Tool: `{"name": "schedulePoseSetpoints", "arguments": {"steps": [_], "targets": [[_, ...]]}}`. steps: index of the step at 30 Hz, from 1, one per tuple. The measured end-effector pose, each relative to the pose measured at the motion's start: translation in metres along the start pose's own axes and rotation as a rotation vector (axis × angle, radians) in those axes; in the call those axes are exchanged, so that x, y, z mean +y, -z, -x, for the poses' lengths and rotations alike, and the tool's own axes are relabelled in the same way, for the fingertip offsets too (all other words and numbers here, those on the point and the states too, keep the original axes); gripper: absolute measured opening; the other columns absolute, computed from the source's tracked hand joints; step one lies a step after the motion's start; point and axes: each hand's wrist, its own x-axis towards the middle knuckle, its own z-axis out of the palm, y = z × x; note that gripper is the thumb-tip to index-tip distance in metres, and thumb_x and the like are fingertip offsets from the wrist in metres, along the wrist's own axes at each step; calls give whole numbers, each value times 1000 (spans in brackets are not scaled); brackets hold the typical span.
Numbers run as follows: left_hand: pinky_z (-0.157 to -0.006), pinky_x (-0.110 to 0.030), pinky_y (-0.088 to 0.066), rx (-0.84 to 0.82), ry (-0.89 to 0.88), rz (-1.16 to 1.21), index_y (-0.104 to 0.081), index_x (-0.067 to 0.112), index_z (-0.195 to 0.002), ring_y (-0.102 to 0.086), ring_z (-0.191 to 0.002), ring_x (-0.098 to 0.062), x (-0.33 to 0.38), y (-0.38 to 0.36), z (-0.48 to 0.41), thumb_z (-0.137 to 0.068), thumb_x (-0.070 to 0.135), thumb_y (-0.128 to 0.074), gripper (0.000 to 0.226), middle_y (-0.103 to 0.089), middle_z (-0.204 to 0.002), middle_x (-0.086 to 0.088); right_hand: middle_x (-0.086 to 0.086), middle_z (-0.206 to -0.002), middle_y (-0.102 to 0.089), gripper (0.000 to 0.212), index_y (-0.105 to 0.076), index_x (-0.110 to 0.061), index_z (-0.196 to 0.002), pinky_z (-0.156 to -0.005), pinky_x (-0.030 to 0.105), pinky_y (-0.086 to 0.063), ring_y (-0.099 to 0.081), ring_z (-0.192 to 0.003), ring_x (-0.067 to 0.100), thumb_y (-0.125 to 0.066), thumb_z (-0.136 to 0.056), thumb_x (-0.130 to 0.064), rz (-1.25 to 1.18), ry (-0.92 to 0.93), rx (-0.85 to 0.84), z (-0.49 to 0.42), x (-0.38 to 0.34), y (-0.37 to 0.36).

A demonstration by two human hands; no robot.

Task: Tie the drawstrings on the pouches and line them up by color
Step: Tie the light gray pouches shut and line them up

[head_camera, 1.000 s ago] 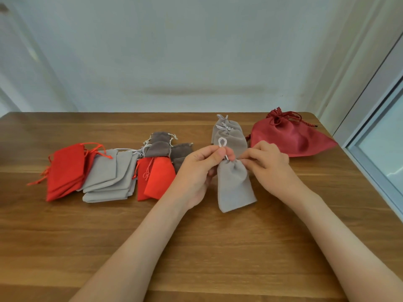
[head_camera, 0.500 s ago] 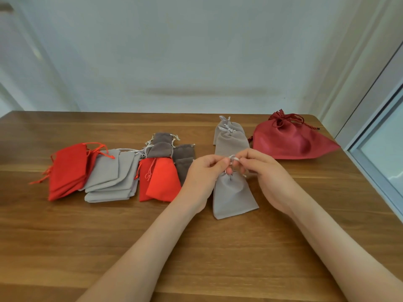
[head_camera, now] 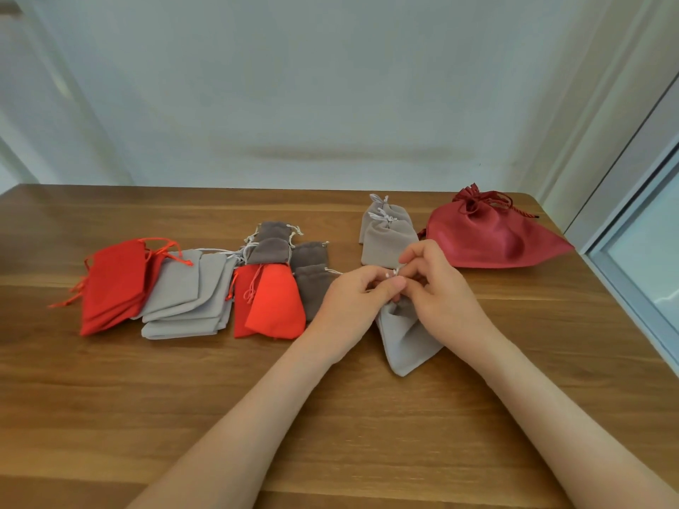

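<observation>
Light grey pouch [head_camera: 408, 336] sits centre-right on table [head_camera: 330, 416], its gathered neck hidden between hands. Left hand [head_camera: 343, 299] is curled, fingertips pinching drawstring [head_camera: 398, 271]. Right hand [head_camera: 441, 288] pinches same cord, index finger lifted.

Likely mid-knot: keep neck bunched, pull both ends evenly, seat knot tight against fabric.

Tied grey pouches [head_camera: 385, 236] lie just behind; line up there. Red pile [head_camera: 114, 284], grey pile [head_camera: 187, 295] and dark grey pouches [head_camera: 294, 251] wait at left.
</observation>
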Motion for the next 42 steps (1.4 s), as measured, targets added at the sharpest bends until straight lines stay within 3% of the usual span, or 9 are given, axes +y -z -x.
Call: {"name": "schedulePoseSetpoints", "arguments": {"steps": [7,10,20,28,31,33,36,40,42], "targets": [[-77,-36,-47,90,10,22,-63,12,-79,-62,-80,-20,-1,-5,2,-94,28,-55,23,-64,-70,5,-3,-76,-62,28,-41,-20,-108,-65,5,-40,-59,-73,-2,-49,-93,2,75,56,-43,-1,3,0],[-72,-32,-43,111,37,70,-63,11,-77,-57,-73,-13,-2,-6,0,-96,28,-52,28,-63,-70,4,-3,-75,-61,31,-40,-20,-110,-69,6,-41,-59,-74,-1,-49,-92,4,92,61,-69,-1,2,0],[-79,-34,-48,96,74,79,-66,10,-85,-59,-77,-9,-1,-7,-2,-96,21,-48,24,-66,-73,6,-5,-76,-63,14,-60,-18,-91,-64,7,-42,-59,-75,-2,-50,-95,-9,75,-115,70,1,-2,-1],[-68,-21,-41,147,59,19,-70,14,-83,-53,-70,0,-1,-8,-2,-96,21,-49,26,-66,-74,8,-10,-72,-60,8,-58,-16,-85,-65,6,-39,-54,-72,-9,-57,-91,-11,116,-122,121,1,-1,-2],[-71,-29,-44,133,79,23,-72,18,-81,-54,-69,-4,-1,-7,-5,-95,23,-50,26,-68,-73,3,-6,-77,-57,15,-53,-18,-83,-65,9,-38,-53,-78,1,-51,-93,-7,187,-56,104,2,-3,-3],[-72,-37,-45,97,100,53,-72,18,-76,-53,-68,-8,-3,-4,-6,-93,24,-51,27,-68,-73,-2,-8,-76,-51,17,-50,-17,-83,-67,10,-35,-47,-81,5,-48,-92,-3,263,24,103,1,-3,-2],[-71,-30,-41,55,136,136,-70,10,-76,-51,-66,-7,-2,-1,-7,-94,21,-53,27,-64,-68,4,-10,-74,-49,22,-49,-23,-83,-68,12,-35,-46,-81,5,-50,-92,-2,234,64,97,2,-3,-1],[-74,-23,-44,63,156,404,-61,8,-69,-57,-69,-8,2,1,-6,-94,10,-52,27,-63,-67,3,-5,-79,-57,25,-49,-28,-105,-70,11,-38,-53,-77,1,-55,-92,-8,32,-91,33,0,-3,3],[-73,-23,-46,44,154,508,-58,6,-68,-58,-68,-9,4,1,-6,-94,7,-52,26,-62,-70,-1,-6,-86,-64,19,-61,-26,-104,-76,18,-41,-57,-85,3,-56,-92,-12,40,-152,-22,-1,-2,5]]}}
